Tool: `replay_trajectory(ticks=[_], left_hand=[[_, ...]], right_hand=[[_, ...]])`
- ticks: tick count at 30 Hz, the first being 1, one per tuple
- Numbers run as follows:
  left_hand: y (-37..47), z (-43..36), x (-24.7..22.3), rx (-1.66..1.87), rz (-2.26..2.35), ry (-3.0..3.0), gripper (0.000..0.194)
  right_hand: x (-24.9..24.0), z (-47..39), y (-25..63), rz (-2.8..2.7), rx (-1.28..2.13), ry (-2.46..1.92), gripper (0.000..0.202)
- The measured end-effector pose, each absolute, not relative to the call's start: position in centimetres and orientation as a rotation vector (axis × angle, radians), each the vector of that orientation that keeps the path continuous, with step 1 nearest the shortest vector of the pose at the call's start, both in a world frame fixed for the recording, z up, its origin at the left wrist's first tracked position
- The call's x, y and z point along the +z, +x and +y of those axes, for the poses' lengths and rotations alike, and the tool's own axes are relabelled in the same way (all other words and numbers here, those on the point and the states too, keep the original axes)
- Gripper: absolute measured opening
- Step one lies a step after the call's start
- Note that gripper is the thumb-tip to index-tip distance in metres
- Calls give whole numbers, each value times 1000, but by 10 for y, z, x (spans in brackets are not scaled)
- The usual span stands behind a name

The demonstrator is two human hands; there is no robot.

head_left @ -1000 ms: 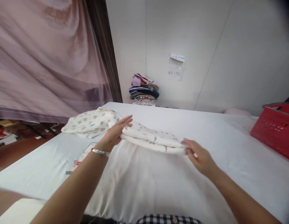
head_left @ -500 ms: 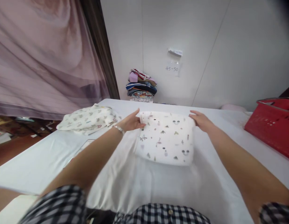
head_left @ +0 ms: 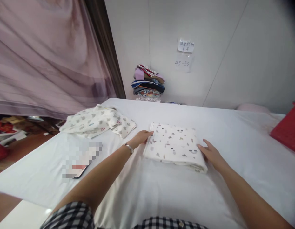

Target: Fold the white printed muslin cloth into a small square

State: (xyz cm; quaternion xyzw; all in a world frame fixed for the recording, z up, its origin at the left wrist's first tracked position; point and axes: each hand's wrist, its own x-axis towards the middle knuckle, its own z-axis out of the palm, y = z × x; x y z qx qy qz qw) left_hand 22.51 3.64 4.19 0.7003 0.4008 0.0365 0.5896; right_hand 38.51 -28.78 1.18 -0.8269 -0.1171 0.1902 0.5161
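Note:
A folded white cloth [head_left: 172,143] with small plant and rainbow-like prints lies flat on the white-covered table [head_left: 171,190] in front of me. Its near right corner shows several layers. At the cloth's left edge, my left hand [head_left: 141,137] is closed on the border; a bracelet circles that wrist. My right hand [head_left: 212,156] rests against the opposite edge, thumb and fingers apart, fingertips touching the fabric. Left of my left hand lies a second, loosely crumpled white cloth [head_left: 95,121] with grey prints.
A phone-like flat item [head_left: 82,162], partly pixelated, lies on the table at left. Folded textiles [head_left: 148,84] are stacked by the wall beyond the far edge. At right sits a red basket [head_left: 287,127]; a pinkish curtain [head_left: 47,57] hangs at left.
The folded cloth has come down flat onto the table, nearer to me. My right hand's fingers have loosened and moved down along its right edge. The view has shifted slightly left.

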Motion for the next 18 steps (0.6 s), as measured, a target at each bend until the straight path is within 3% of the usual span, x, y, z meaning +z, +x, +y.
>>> replay_trajectory(ticks=[7,10,18], left_hand=[[235,18,42,91,903,1619,50],[247,12,40,103,885,1605,52],[282,-13,28,82,830,1518,52]], right_hand=[[12,-285,377,-321,513,-1931,81],[12,-293,387,-295,372,-1918,75],[9,-322,411,-459,161,-2471,58]])
